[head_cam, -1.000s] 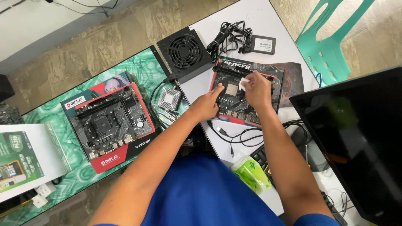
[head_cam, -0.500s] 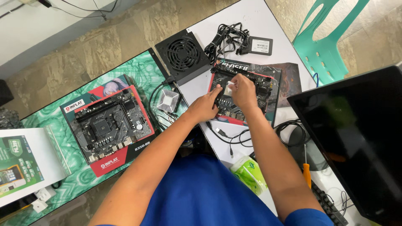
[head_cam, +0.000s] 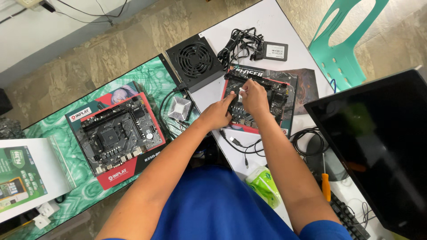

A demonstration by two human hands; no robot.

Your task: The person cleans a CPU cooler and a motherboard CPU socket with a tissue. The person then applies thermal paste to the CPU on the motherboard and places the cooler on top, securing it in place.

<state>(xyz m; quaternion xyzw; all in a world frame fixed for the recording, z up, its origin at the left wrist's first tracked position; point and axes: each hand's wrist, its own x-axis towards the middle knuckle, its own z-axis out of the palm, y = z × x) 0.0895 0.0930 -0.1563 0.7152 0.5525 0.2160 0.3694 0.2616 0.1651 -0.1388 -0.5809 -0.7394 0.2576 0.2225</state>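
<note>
Head cam looking straight down: I'm working on the motherboard (head_cam: 267, 100) sitting on its box on the white counter (head_cam: 284, 26). I'm pinching a small white wad (head_cam: 242, 92) in my right hand (head_cam: 254, 95), fingers closed on it over the board's middle. My left hand (head_cam: 218, 113) is resting on the board's near edge, fingers curled, holding nothing I can see. A black power supply (head_cam: 193, 60) is sitting just past it, with a second motherboard (head_cam: 118, 135) well off to the left and a dark monitor (head_cam: 378, 151) on the right.
</note>
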